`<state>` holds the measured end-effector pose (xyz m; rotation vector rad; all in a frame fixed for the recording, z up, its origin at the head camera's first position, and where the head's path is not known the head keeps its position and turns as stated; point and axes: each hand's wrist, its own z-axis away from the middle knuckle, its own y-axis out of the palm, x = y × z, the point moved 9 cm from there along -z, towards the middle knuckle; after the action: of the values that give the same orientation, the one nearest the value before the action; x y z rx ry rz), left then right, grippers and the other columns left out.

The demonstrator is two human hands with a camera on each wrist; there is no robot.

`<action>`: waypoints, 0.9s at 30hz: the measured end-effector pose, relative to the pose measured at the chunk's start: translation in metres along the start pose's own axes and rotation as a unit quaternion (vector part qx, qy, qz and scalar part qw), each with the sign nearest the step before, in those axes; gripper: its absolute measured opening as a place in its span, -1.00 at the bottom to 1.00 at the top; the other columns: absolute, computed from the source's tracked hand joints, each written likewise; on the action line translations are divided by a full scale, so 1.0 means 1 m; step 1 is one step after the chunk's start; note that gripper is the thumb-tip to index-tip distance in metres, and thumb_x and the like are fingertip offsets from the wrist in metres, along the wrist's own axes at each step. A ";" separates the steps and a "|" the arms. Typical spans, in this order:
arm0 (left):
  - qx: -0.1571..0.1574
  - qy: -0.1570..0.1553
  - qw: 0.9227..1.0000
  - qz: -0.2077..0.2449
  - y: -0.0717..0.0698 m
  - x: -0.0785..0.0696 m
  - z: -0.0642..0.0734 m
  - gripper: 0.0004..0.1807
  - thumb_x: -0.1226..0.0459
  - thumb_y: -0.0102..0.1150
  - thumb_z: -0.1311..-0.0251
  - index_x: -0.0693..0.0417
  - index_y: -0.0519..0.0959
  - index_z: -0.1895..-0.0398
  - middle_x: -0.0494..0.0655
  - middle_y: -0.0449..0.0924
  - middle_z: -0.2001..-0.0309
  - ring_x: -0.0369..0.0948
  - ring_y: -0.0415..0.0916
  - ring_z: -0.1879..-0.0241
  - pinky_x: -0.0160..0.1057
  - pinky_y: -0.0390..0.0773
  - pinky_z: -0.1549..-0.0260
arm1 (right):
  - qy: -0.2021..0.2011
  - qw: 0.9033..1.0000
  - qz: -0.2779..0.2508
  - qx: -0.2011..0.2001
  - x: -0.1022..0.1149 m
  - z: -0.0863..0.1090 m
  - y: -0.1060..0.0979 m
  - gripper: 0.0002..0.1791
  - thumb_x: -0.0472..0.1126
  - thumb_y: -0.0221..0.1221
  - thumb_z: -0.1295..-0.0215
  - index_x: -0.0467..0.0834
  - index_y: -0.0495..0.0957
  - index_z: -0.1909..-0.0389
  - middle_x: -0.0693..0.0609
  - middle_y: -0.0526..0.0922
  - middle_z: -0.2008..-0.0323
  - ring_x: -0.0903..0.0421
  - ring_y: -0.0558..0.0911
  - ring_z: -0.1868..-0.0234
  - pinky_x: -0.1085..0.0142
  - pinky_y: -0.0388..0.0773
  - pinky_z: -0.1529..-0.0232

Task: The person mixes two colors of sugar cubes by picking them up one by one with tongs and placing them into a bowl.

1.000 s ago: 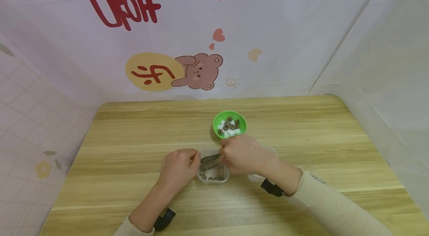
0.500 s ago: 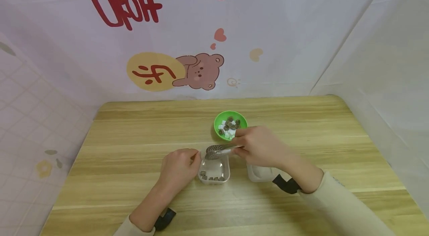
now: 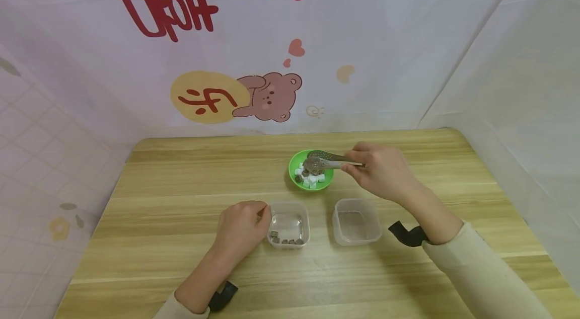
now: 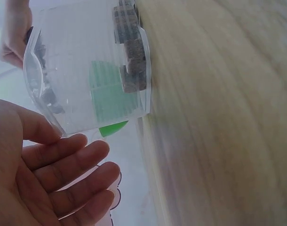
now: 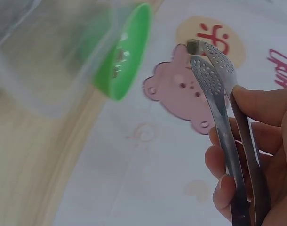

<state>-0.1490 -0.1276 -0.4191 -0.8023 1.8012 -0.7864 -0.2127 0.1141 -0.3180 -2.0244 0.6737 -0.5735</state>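
Note:
My left hand (image 3: 242, 226) pinches the rim of a clear plastic container (image 4: 70, 80) between thumb and index finger, the other fingers loosely bent. Several brown cubes (image 4: 134, 59) lie inside along its near side. My right hand (image 3: 382, 170) grips metal tongs (image 3: 333, 162) with perforated heads, held over the green bowl (image 3: 292, 178). White cubes (image 3: 312, 180) and brown cubes fill the bowl's middle, partly hidden by the tongs. In the right wrist view, a small brownish piece (image 5: 193, 46) shows at the tips of the tongs.
A second clear container (image 3: 356, 239) stands right of the first, in front of the bowl. All stand on a wooden table (image 3: 181, 173). A printed white cloth (image 3: 380, 22) hangs behind the table's back edge.
My right hand has moved the tongs from above the left container, back and right, to over the green bowl. The right container now shows fully. My left hand has stayed at the rim.

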 end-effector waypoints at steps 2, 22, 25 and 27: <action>-0.002 0.003 1.000 0.001 0.000 0.000 0.000 -0.72 0.35 0.22 -0.26 -0.09 0.68 0.61 -0.29 0.68 0.54 -0.42 0.33 0.65 -0.37 0.40 0.66 | 0.011 1.000 0.008 0.007 -0.004 0.002 0.003 -0.82 -0.25 0.50 -0.15 -0.20 0.80 0.23 -0.05 0.76 0.31 0.09 0.67 0.51 0.17 0.55 0.55; -0.004 0.002 1.000 -0.009 0.001 0.001 0.000 -0.77 0.32 0.24 -0.26 -0.02 0.72 0.57 -0.19 0.74 0.47 -0.40 0.45 0.59 -0.33 0.47 0.60 | -0.085 0.995 -0.048 0.017 0.045 0.008 0.014 -0.79 -0.15 0.51 -0.09 -0.13 0.80 0.27 0.14 0.68 0.39 0.33 0.51 0.54 0.42 0.42 0.55; -0.002 -0.001 1.000 -0.013 0.002 0.001 0.000 -0.72 0.32 0.24 -0.26 -0.03 0.66 0.64 -0.21 0.70 0.53 -0.40 0.36 0.64 -0.34 0.42 0.63 | -0.098 0.993 -0.043 0.046 0.057 0.009 0.022 -0.78 -0.13 0.50 -0.11 -0.12 0.78 0.25 0.15 0.64 0.39 0.34 0.47 0.52 0.44 0.41 0.54; 0.000 -0.003 1.000 -0.014 0.002 0.001 0.000 -0.66 0.32 0.24 -0.27 -0.06 0.58 0.70 -0.24 0.60 0.61 -0.39 0.26 0.67 -0.35 0.34 0.67 | -0.107 0.992 -0.031 0.067 0.064 0.011 0.028 -0.77 -0.11 0.50 -0.12 -0.12 0.78 0.24 0.16 0.61 0.39 0.34 0.47 0.52 0.45 0.41 0.54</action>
<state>-0.1497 -0.1274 -0.4211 -0.8312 1.7877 -0.8013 -0.1650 0.0658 -0.3389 -1.9522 0.4338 -0.4185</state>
